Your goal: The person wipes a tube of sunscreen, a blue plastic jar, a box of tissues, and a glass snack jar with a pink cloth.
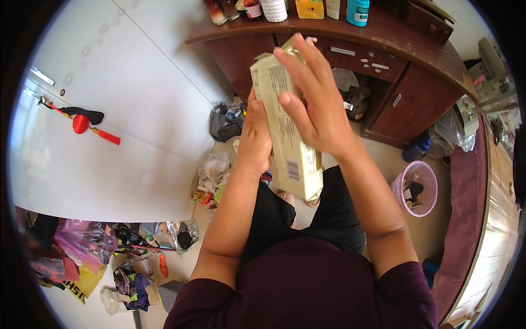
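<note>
A long pale-yellow packet (283, 127) with a crimped end, small print and a barcode is held up before me, its far end tilted to the left. My left hand (257, 140) grips it along its left side, the thumb lying on the printed face. On the other side my right hand (316, 94) has its fingers spread over the packet's upper right part. The palm and its contact with the packet are partly hidden, so I cannot tell whether this hand grips it or only touches it.
Ahead stands a dark-red wooden desk (386, 41) with bottles, among them a teal bottle (357, 12). A lilac waste basket (429, 187) is at right. Left are a white door (123, 177) with a red lantern ornament (80, 124), a black plastic bag (225, 125) and floor clutter.
</note>
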Tool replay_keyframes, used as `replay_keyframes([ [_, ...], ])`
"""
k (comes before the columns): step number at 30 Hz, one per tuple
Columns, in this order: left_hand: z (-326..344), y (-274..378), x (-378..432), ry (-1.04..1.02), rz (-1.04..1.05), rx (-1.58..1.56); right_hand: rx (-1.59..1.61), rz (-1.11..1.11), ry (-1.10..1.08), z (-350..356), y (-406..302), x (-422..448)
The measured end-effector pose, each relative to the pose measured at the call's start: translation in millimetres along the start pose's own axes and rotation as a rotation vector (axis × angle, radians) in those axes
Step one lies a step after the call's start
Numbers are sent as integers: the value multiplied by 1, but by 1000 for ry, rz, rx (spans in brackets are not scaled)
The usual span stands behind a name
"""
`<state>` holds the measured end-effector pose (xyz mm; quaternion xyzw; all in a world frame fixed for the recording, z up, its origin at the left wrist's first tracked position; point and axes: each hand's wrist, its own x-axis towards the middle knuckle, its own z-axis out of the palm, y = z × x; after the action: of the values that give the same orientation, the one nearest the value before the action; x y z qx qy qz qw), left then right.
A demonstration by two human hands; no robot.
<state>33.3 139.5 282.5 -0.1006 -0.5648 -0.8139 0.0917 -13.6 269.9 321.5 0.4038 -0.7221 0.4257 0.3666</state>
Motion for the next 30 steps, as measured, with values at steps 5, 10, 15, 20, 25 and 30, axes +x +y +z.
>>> replay_keyframes([
  [5,-1,-6,-10,-108,-260,-98,313,318,-114,-1,23,36],
  [10,-10,-19,-11,-619,-376,-989,896,476,-457,-2,35,53],
  [15,-13,-11,-13,-581,-509,-964,754,563,-641,-11,38,58],
  [20,-13,-5,-8,-268,-670,-629,650,635,-591,-5,48,60],
  [25,-37,10,-1,-282,-510,-271,371,730,-642,-5,61,56],
  [30,-48,22,-24,-337,-281,326,26,688,-587,2,72,55],
])
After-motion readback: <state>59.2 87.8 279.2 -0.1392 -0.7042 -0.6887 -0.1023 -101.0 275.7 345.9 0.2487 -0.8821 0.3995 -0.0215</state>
